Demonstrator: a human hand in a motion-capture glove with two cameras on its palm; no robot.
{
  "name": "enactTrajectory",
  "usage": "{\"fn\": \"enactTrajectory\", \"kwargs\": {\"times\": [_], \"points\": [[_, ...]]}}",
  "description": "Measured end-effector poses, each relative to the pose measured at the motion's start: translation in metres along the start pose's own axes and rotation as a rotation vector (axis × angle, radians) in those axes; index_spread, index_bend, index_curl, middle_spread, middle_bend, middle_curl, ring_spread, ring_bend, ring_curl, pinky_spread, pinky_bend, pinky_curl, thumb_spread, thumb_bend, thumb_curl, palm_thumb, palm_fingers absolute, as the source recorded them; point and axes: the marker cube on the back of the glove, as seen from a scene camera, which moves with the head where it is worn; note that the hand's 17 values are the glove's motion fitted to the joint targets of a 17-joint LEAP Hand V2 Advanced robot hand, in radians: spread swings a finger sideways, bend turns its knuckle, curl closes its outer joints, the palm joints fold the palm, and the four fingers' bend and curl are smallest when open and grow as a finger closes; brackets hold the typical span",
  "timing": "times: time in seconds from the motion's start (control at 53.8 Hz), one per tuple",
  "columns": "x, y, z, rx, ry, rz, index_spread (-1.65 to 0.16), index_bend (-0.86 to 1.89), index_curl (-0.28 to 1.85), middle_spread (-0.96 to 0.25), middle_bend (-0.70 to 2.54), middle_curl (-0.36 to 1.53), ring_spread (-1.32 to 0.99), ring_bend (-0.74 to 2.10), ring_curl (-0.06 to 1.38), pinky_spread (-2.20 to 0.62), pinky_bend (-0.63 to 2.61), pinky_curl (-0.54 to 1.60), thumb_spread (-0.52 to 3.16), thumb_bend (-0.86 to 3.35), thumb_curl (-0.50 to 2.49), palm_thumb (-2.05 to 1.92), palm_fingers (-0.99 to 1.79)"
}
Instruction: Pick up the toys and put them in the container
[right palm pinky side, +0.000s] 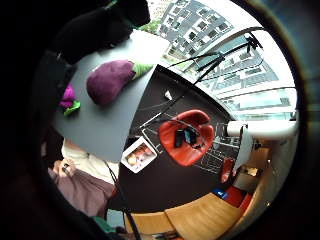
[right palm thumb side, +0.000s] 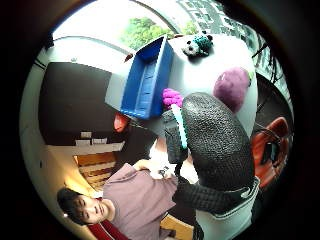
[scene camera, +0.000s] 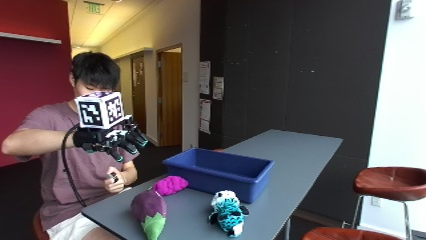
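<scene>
hovering up at chest height, the gloved right grip (scene camera: 113, 139) is off the tabletop (scene camera: 293, 150) w/ fingers (scene camera: 136, 137) spread and only slightly bent, released, holding nothing. all three toys are below and ahead of it, none touched, none in the container yet.

key relation: nearest toys to the grip are the pink plush (scene camera: 171, 185) and the purple eggplant plush (scene camera: 149, 209), both down and a bit forward of it on the tabletop's near end. pink one sits just beside the near wall of the blue container (scene camera: 219, 171); eggplant is just beside the pink one, long axis running toward the tabletop's near edge, green leaf end pointing at that edge. black, white and teal plush (scene camera: 227, 212) is further out from the grip, beyond the eggplant, near the container's front corner. container lies past the pink toy from the grip, so a grab then a short carry forward looks like the plan. bare left hand (scene camera: 114, 181) is low by the tabletop edge, closer to the toys, but idle.

writing: no brands or labels on toys or bin. wall posters (scene camera: 205, 77) unreadable; green sign (scene camera: 94, 7) at the ceiling too small to read.
</scene>
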Motion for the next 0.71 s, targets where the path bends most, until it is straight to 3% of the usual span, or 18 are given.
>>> {"fn": "enactTrajectory", "kwargs": {"times": [0.13,0.279,0.576,0.706], "points": [[-0.003,-0.011,0.005,-0.034,0.039,0.019,-0.13,0.14,0.08,-0.01,0.13,0.04,-0.01,0.27,0.07,0.02,0.72,0.21,0.92,-0.02,0.02,-0.04,-0.01],[-0.006,-0.023,0.010,-0.084,0.067,-0.025,-0.17,0.15,0.13,-0.01,0.16,0.09,-0.01,0.32,0.11,0.03,0.77,0.25,1.23,-0.03,0.05,-0.05,-0.06],[0.008,-0.058,0.045,-0.210,0.133,-0.023,-0.21,0.10,0.17,-0.01,0.17,0.18,-0.01,0.38,0.17,0.02,0.72,0.27,1.35,-0.02,0.13,-0.02,-0.17],[0.027,-0.084,0.098,-0.372,0.124,0.033,-0.23,0.08,0.16,-0.03,0.12,0.18,0.00,0.34,0.18,0.03,0.82,0.30,1.33,0.00,0.18,0.02,-0.21]]}}
